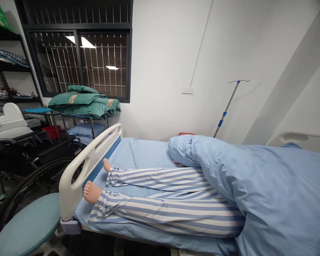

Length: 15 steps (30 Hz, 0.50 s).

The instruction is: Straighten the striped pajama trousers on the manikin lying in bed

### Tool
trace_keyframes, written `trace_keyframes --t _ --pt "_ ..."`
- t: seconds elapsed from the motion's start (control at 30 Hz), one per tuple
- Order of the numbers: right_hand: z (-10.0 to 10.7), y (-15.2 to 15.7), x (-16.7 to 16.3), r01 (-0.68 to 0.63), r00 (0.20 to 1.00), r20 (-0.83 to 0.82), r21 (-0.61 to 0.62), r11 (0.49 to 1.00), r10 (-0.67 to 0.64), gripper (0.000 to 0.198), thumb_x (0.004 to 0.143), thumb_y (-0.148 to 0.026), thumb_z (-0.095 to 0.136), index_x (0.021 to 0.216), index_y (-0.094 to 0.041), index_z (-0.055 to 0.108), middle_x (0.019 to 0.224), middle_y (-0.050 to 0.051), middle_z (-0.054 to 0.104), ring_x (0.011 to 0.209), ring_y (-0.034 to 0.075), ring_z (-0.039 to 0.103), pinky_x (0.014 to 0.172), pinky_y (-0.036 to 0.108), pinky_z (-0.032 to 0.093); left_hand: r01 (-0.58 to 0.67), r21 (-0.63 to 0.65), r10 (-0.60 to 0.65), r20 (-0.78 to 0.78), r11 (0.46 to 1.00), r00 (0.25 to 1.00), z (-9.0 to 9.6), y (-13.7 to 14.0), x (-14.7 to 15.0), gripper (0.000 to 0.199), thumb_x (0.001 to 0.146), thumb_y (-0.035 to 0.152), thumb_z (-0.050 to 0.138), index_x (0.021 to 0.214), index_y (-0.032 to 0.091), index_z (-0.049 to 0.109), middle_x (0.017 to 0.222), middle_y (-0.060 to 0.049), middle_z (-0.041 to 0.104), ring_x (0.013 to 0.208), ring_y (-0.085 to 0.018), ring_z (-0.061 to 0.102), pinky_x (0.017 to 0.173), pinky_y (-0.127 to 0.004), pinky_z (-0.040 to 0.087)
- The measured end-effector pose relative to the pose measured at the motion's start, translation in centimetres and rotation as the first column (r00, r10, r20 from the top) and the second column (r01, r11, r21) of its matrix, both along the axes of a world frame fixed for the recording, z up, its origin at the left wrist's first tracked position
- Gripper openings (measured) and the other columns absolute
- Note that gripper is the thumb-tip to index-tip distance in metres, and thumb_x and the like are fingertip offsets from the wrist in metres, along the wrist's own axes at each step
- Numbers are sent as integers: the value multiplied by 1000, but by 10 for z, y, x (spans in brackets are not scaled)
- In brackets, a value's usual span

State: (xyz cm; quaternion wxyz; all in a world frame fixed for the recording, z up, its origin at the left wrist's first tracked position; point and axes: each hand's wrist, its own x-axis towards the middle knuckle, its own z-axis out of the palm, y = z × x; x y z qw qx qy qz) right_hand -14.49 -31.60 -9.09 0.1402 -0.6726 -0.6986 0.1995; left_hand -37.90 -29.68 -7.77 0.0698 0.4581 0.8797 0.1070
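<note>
Neither my left hand nor my right hand shows in the head view. A figure in blue-and-white striped trousers (165, 213) lies on the bed, with its bare feet (92, 192) toward the footboard. A light blue quilt (264, 188) is bunched over the figure's upper body and hides it, leaving the legs uncovered. Under the quilt's edge peeks a small skin-coloured part (179, 163), too little to make out. The light blue sheet (149, 153) spreads beneath the legs.
The white footboard (92, 156) rises at the bed's left end. Beside it are a round stool (29, 222) and a wheelchair (42, 167). Folded green quilts (82, 103) lie near the window. An IV pole (228, 106) stands behind the bed.
</note>
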Motion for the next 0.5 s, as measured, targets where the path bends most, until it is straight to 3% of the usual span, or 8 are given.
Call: trace_keyframes --t 0.03,0.07,0.13,0.23,0.3,0.43,0.5 --pt "-2 -5 6 12 1000 5 -5 1000 -12 35 71 -45 48 105 -46 60 108 -10 61 102 47 50 40 38 38 -2 -6 2 -9 1000 1000 7 16 -7 38 73 39 59 110 44 52 112 -4 59 111 -33 48 74 -51 47" --pt "-4 -10 12 24 1000 9 -9 1000 -24 33 73 -42 52 105 -40 61 108 -7 61 103 45 49 43 38 42 -8 -8 8 -22 1000 1000 14 30 -12 43 69 46 59 110 54 49 112 -2 60 112 -41 46 66 -57 46" --pt "-7 -20 24 47 999 14 -15 999 -46 30 76 -37 53 104 -35 62 108 -6 61 105 42 49 47 37 44 -28 -15 27 -52 999 998 26 52 -20 51 61 52 58 107 67 42 108 2 62 109 -49 43 53 -62 39" --pt "-10 -32 39 73 997 17 -17 997 -72 29 79 -35 47 104 -36 63 105 -7 61 105 40 49 48 36 44 -57 -25 54 -98 998 994 36 63 -22 47 59 50 56 99 71 42 101 4 65 104 -52 45 45 -60 33" --pt "-11 -37 48 83 996 20 -15 996 -82 28 78 -36 51 103 -34 63 108 -4 60 104 39 50 47 36 45 -65 -32 60 -124 997 990 36 57 -16 41 63 46 57 98 67 49 101 4 65 104 -48 48 49 -57 37" --pt "-15 -42 59 84 996 22 -12 996 -84 39 66 -40 68 102 -29 61 118 12 52 99 33 54 46 37 46 -67 -54 57 -166 996 984 18 8 10 30 73 32 61 103 36 59 106 -4 62 103 -31 52 66 -45 47" --pt "-17 -41 60 76 997 20 -12 997 -76 36 70 -39 65 104 -30 60 116 8 55 100 33 54 49 37 47 -83 -68 69 -190 994 979 3 -30 27 38 67 28 66 104 33 61 116 -6 57 97 -26 55 62 -36 48"
